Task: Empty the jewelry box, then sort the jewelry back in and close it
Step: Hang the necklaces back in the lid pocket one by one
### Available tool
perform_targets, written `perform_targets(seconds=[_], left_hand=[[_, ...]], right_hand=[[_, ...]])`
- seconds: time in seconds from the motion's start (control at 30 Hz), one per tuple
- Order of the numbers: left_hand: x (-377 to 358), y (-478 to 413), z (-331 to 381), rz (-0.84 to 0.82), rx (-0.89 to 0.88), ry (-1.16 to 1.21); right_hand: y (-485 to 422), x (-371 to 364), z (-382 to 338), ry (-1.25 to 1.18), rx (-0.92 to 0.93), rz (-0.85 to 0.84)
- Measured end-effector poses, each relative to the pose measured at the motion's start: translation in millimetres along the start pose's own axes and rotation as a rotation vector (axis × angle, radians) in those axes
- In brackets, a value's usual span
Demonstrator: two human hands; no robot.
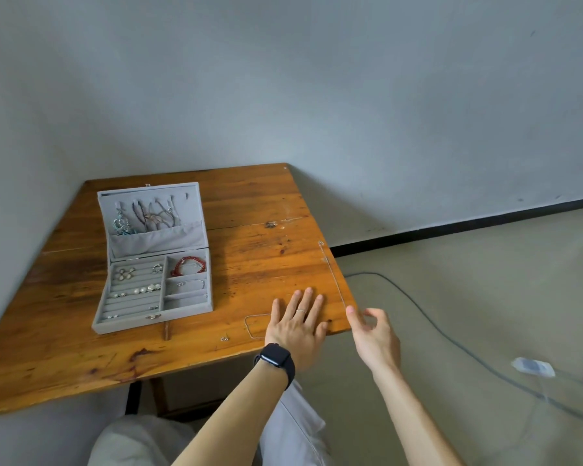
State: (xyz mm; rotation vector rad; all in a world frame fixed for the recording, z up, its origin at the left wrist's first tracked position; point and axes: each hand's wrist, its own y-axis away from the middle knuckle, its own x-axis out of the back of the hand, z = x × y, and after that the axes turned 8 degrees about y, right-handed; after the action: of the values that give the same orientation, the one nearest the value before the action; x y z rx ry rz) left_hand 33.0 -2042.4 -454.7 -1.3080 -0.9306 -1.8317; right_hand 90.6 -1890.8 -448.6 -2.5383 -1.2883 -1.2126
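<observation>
Jewelry box [152, 290] sits open on tabletop [266, 257], lid [152, 213] upright w/ necklaces [148, 213] hung inside, clasp side facing the person. Thin chain [332, 274] is pulled straight, long axis near-to-far along the tabletop's right edge. Its near end is pinched in right hand [376, 334]. Left hand [295, 327] lies flat, fingers straight, on the tabletop btwn box & chain. 2nd chain [257, 326] is looped just left of it. Worn wood top, grey walls [317, 95], cable [431, 322] on floor [485, 250].
</observation>
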Motion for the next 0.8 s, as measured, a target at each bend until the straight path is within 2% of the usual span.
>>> perform_targets(seconds=[0.23,0.33,0.47,0.57,0.67,0.8], left_hand=[[-2,-1,1,-0.003,0.014,-0.019],[-2,-1,0,-0.016,0.015,-0.025],[4,-2,2,-0.064,0.014,-0.032],[23,-2,2,-0.094,-0.014,0.059],[42,5,2,-0.006,-0.086,0.273],[61,24,11,0.101,-0.237,0.484]], right_hand=[[3,-8,9,0.179,0.252,0.272],[1,-9,10,0.197,0.332,0.303],[-4,-6,11,0.197,0.369,0.156],[-5,6,8,0.097,0.334,0.011],[4,21,-1,0.031,0.346,-0.110],[27,46,-20,-0.041,0.454,-0.199]])
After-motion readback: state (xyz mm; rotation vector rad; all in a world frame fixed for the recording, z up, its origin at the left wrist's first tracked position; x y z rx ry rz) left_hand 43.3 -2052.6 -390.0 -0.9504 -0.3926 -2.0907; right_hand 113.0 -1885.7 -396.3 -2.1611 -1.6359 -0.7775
